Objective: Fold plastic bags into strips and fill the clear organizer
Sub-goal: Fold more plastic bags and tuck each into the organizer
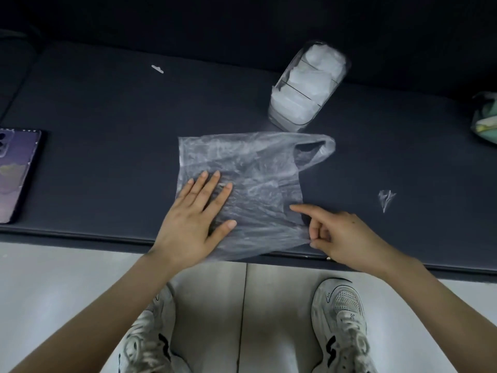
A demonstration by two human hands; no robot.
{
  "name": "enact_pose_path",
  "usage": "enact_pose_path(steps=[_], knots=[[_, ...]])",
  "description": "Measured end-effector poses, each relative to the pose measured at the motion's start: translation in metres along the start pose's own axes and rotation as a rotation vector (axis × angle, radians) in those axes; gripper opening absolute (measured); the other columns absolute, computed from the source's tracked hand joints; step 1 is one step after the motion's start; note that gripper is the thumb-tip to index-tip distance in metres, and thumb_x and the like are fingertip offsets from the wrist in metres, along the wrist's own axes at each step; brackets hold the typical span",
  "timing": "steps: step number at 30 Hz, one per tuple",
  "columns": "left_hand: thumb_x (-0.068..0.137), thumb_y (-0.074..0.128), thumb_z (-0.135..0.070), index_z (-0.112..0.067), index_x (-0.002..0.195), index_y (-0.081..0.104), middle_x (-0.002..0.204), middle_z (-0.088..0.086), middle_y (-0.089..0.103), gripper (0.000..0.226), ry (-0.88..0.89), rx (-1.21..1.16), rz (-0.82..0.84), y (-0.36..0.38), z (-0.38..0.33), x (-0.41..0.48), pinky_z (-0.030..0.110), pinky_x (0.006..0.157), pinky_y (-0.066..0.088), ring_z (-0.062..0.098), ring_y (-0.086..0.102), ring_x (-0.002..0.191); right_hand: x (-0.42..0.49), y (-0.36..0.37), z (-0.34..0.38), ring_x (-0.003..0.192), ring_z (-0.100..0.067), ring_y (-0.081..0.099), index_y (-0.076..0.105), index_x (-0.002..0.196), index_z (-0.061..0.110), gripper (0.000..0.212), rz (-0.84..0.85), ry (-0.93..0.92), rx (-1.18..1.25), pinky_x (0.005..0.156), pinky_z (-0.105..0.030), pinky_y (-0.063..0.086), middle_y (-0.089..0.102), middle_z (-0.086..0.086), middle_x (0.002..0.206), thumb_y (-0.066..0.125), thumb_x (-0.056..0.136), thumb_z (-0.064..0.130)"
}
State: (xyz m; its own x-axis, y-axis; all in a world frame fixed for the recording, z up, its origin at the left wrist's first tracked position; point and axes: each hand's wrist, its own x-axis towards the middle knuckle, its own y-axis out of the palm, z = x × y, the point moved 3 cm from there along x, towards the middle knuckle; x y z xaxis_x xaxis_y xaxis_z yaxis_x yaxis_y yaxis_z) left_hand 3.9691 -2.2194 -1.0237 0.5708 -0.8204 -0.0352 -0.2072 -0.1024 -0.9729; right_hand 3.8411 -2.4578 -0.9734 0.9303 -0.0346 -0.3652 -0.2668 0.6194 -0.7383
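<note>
Clear, crinkled plastic lay spread on the dark table [107,157]: one bag [258,168], flat near the table's front edge, its handle loop toward the right and its near corner hanging slightly over the edge. The left hand [193,222] rested palm down on the bag's left part, its fingers [212,181] straight and spread, pressing the film to the table and gripping nothing. The right hand [341,238] was at the bag's near right corner. Its index finger [304,210] stretched out with the tip on the film, while the other fingers were curled and seemed to pinch the bag's edge just below; the thumb was hidden, so the exact hold could not be made out.

Behind the bag, close to its top edge, stood the organizer [285,121], a clear, narrow box with thin dividers, running away from the person and angled to the right. White folded strips [309,79] filled its compartments.

A phone [16,173] with a purple back lay well to the left at the picture's edge. A small plastic scrap [386,199] lay to the right of the bag, apart from it, and a tiny white piece [157,69] lay far back on the left. A green pouch [485,122] showed partly at the right edge. Below the table, two white shoes [341,319] stood on a pale floor [53,278].
</note>
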Motion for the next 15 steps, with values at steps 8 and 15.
enact_pose_path(steps=[8,15], knots=[[0.101,0.029,-0.054,-0.013,0.143,0.041,0.156,0.007,0.029,0.060,-0.061,-0.247,-0.251,-0.031,-0.003,0.001,0.040,0.120,0.015,0.024,0.018,0.148,0.003,-0.030,0.025,0.079,-0.015,0.053,0.063,0.122,0.023,0.042,-0.431,-0.195,-0.198,0.078,-0.037,0.048,0.063,0.007,0.090,0.061,0.082,0.037],[0.101,0.019,-0.052,-0.001,0.149,0.024,0.157,0.018,0.022,0.071,-0.226,-0.001,-0.099,-0.005,-0.010,0.014,0.042,0.120,0.006,0.028,0.014,0.147,0.048,0.065,0.064,0.145,-0.029,0.022,0.032,0.147,0.008,0.060,-0.334,-0.264,-0.565,0.114,-0.054,0.022,0.028,-0.016,0.155,0.030,0.100,0.045]])
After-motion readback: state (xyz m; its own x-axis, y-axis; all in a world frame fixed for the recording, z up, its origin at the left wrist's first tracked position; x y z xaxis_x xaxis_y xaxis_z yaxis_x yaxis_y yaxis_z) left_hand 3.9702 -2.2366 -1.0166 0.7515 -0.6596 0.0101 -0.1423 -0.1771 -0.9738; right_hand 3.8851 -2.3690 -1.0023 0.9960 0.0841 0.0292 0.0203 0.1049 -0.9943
